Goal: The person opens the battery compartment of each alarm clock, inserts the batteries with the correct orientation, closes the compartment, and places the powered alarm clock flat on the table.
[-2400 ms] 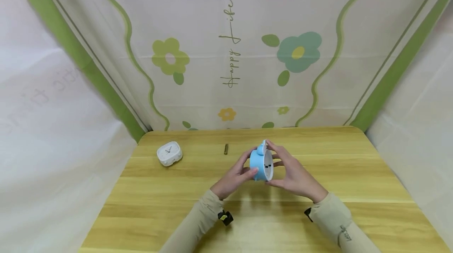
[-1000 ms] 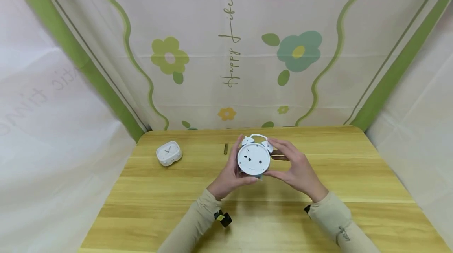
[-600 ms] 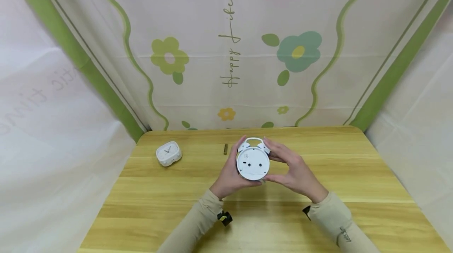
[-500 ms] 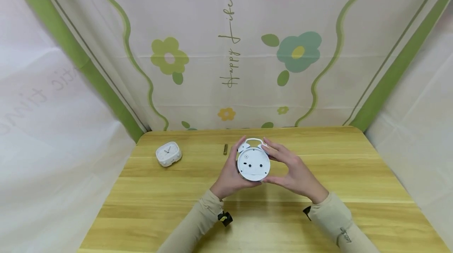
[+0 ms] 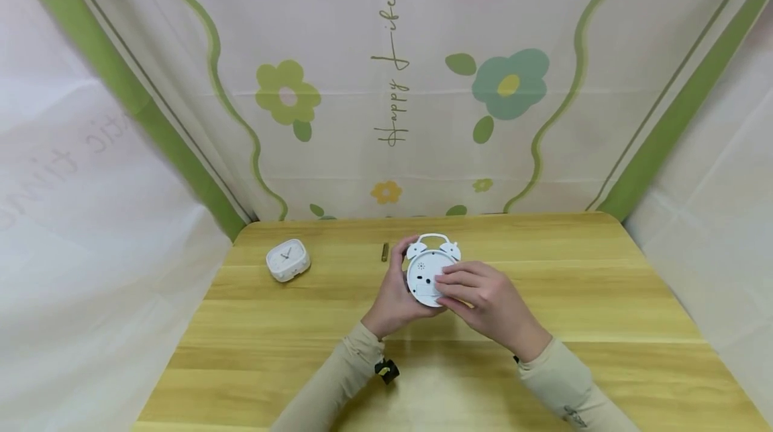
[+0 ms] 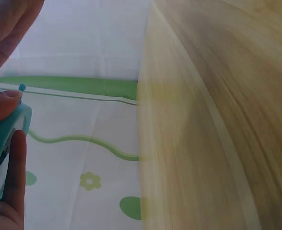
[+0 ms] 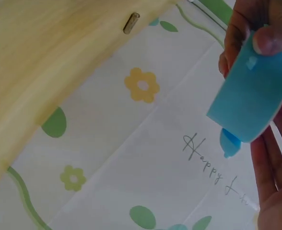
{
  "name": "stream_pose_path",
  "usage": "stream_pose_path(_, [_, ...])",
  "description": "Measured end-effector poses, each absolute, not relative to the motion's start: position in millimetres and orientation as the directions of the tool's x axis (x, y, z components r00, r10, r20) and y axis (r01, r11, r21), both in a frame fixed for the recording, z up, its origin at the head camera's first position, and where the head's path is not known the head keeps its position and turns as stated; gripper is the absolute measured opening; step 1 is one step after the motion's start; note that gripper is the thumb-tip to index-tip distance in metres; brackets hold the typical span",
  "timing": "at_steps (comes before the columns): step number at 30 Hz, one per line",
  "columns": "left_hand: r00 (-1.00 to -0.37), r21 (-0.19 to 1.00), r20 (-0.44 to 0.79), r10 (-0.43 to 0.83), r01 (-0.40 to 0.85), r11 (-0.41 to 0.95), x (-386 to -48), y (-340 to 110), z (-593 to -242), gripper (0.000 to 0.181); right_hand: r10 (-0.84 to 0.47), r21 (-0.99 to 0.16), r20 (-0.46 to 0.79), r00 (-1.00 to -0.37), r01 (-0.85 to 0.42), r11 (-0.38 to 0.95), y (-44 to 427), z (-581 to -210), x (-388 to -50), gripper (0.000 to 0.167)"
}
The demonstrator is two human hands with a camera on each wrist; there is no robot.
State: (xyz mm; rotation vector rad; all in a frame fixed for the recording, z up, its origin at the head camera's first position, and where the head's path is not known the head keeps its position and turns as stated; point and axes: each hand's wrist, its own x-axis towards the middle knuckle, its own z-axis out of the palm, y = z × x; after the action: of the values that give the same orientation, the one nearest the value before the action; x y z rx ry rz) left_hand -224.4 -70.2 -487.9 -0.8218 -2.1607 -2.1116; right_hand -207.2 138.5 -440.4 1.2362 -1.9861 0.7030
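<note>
A blue alarm clock [image 5: 423,270] with two bells and a handle on top is held above the table, its white back facing the head camera. My left hand [image 5: 392,298] grips it from the left, the thumb along the bottom; in the left wrist view a finger [image 6: 16,165] lies across its front. My right hand [image 5: 486,301] has its bent fingers and thumb on the right part of the back, hiding the right-hand black knob. In the right wrist view the clock's blue side [image 7: 251,96] shows between both hands. Whether a knob is pinched is hidden.
A small white clock [image 5: 288,259] lies face up on the wooden table [image 5: 272,351] at the far left. A brass-coloured cylinder, perhaps a battery [image 5: 385,252], lies behind my left hand. A flowered curtain [image 5: 338,150] hangs along the table's back edge.
The alarm clock has turned from side-on to back toward the head camera. My right hand has shifted from its right edge and bell onto the back. My left hand keeps its grip.
</note>
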Motion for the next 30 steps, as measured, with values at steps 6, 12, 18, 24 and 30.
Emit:
stream_pose_path(6, [-0.868,0.931,0.351,0.351,0.365,-0.029,-221,-68,-492,0.121,-0.598,-0.016,0.737,-0.315,-0.892,0.451,136,-437,-205,0.031])
stream_pose_path(12, [-0.857,0.915,0.38,0.348,0.404,-0.003,-220,-66,-495,0.118,-0.652,0.097,0.701,-0.29,-0.866,0.49,134,-438,-201,0.029])
stream_pose_path(18, [-0.857,0.919,0.374,0.354,0.393,-0.019,-220,-65,-493,0.118,-0.637,0.099,0.702,-0.318,-0.842,0.53,134,-440,-199,0.032])
stream_pose_path(24, [-0.868,0.932,0.35,0.353,0.359,-0.042,-220,-66,-495,0.121,-0.723,0.322,0.655,-0.217,-0.786,0.527,131,-444,-197,0.018])
stream_pose_path(30, [-0.872,0.935,0.344,0.349,0.35,-0.048,-222,-65,-495,0.122,-0.758,0.441,0.64,-0.126,-0.748,0.496,132,-449,-199,0.028])
